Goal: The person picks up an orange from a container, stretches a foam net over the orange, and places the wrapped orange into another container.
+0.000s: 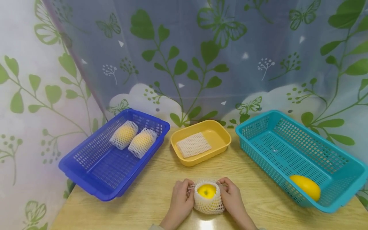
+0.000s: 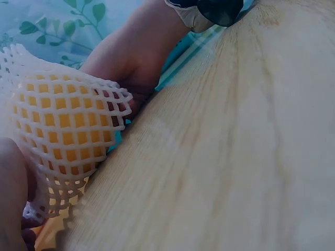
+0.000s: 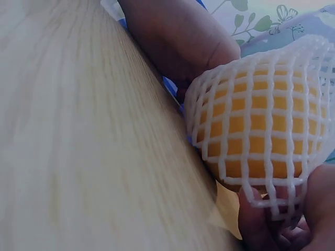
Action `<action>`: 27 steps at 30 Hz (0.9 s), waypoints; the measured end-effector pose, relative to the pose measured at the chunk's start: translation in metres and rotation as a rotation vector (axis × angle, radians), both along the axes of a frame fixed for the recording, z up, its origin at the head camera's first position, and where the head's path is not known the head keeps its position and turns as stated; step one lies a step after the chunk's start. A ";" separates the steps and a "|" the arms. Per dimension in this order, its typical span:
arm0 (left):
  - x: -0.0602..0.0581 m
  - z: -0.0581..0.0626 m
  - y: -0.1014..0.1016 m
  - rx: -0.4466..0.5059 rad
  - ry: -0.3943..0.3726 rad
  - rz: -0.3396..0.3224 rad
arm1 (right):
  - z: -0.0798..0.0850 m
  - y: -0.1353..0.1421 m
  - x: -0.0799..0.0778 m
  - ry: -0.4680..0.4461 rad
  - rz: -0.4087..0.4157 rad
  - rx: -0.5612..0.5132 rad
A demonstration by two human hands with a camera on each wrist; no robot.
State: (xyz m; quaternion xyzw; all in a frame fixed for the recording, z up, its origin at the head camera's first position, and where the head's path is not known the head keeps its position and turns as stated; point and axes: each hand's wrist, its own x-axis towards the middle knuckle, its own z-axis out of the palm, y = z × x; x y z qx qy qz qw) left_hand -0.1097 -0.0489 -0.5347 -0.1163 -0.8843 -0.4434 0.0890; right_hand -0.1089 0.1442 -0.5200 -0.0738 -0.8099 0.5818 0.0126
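On the table at the front, a yellow fruit point(image 1: 206, 191), probably a mango, sits inside a white foam net sleeve point(image 1: 209, 206). Its top shows through the sleeve's open upper end. My left hand point(image 1: 181, 198) pinches the net's rim on the left side. On the opposite side my right hand point(image 1: 232, 198) pinches the rim between thumb and fingers. In the left wrist view the netting point(image 2: 65, 120) stretches over the fruit, and the right wrist view shows the fingers holding the edge of the net point(image 3: 261, 120).
A blue basket point(image 1: 86, 179) on the left holds two netted yellow fruits point(image 1: 142, 142). At the back middle, a yellow tray point(image 1: 219, 137) contains flat foam nets point(image 1: 194, 145). The teal basket point(image 1: 276, 150) on the right holds one bare yellow fruit point(image 1: 307, 187). A patterned curtain hangs behind.
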 end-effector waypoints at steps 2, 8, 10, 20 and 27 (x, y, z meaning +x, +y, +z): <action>-0.001 -0.001 0.000 -0.032 0.035 0.013 | 0.000 0.000 0.000 0.009 -0.005 0.010; -0.001 -0.003 -0.002 0.007 0.061 0.023 | -0.001 -0.001 -0.002 0.013 0.006 0.031; -0.001 -0.003 -0.002 0.047 0.041 0.020 | -0.001 -0.001 -0.002 0.012 0.002 0.035; 0.002 -0.004 -0.004 0.378 0.193 -0.394 | -0.002 0.002 -0.001 0.013 -0.009 0.037; 0.008 0.001 -0.002 0.237 -0.050 -0.530 | -0.005 0.001 0.003 0.081 0.009 0.110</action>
